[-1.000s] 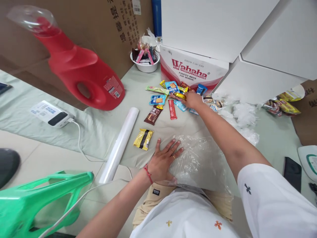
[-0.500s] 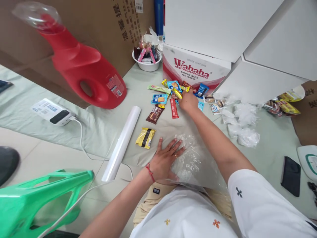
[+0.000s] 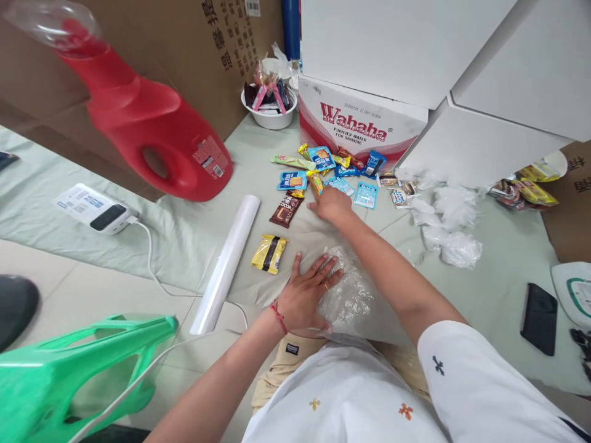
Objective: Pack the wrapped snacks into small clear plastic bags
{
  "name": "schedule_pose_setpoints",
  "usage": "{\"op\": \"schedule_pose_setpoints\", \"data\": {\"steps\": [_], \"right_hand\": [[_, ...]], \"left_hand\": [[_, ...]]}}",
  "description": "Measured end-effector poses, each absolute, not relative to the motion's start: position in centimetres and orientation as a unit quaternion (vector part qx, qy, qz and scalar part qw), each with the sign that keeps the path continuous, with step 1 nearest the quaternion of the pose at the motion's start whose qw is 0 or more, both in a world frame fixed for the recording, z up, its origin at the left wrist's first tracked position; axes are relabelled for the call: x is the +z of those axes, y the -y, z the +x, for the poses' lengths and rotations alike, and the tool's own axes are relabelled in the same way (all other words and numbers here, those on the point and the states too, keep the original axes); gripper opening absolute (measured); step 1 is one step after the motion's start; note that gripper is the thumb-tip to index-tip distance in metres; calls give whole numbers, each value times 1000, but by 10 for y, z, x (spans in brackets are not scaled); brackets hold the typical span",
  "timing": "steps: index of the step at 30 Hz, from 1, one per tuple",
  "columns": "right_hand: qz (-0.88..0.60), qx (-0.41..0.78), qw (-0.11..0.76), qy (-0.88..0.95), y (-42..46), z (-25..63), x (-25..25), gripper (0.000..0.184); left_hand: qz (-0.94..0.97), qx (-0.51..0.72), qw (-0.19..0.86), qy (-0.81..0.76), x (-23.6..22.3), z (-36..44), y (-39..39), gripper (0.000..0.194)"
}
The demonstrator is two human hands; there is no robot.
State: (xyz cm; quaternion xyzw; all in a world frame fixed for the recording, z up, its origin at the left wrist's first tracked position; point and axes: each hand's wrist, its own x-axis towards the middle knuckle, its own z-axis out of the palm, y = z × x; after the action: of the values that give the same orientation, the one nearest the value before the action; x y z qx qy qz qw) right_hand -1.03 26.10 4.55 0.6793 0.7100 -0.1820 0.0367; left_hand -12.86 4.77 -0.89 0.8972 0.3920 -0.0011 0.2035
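My left hand (image 3: 307,295) lies flat with fingers spread on a sheet of clear plastic film (image 3: 353,298) in front of my lap. My right hand (image 3: 333,206) is closed at the near side of the snack pile, its fingers on the lower end of a small yellow snack packet (image 3: 315,182). To its left lie a brown cocoa packet (image 3: 286,209) and a blue cracker packet (image 3: 292,180). A yellow packet with a black band (image 3: 269,253) is beside my left fingertips. Light-blue packets (image 3: 366,195) rest beyond my right wrist.
A white film roll (image 3: 226,264) lies left of my hands, near a red jug (image 3: 161,135). Behind the snacks stand a Wahaha carton (image 3: 360,120) and a white bowl of packets (image 3: 272,119). Crumpled clear plastic (image 3: 455,215) and a black phone (image 3: 539,320) are at right.
My right hand has drawn back and left from the pile, the yellow snack packet moving with it. It now covers where the red packet lay. My left hand stays flat on the film.
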Motion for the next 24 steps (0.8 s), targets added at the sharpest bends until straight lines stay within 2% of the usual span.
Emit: {"op": "schedule_pose_setpoints", "data": {"steps": [4,10,15,20,22,24], "right_hand": [[675,-177,51,-715,-247,6,45,41],[562,-176,28,-807,-160,113,77,32],[487,-177,91,-850,-71,150,86,17],[458,-159,118,-866,-51,145,61,24],[458,-150,109,-869,-53,145,53,28],[449,-141,107,-876,-55,148,49,27]], "left_hand": [[889,-32,214,-403,-2,-125,-48,126],[894,-21,205,-398,-7,-127,-51,133],[894,-48,216,-390,-7,-129,-62,135],[894,-63,219,-387,2,-135,-70,136],[891,-55,220,-393,7,-140,-69,132],[888,-29,211,-408,10,-144,-64,113]]}}
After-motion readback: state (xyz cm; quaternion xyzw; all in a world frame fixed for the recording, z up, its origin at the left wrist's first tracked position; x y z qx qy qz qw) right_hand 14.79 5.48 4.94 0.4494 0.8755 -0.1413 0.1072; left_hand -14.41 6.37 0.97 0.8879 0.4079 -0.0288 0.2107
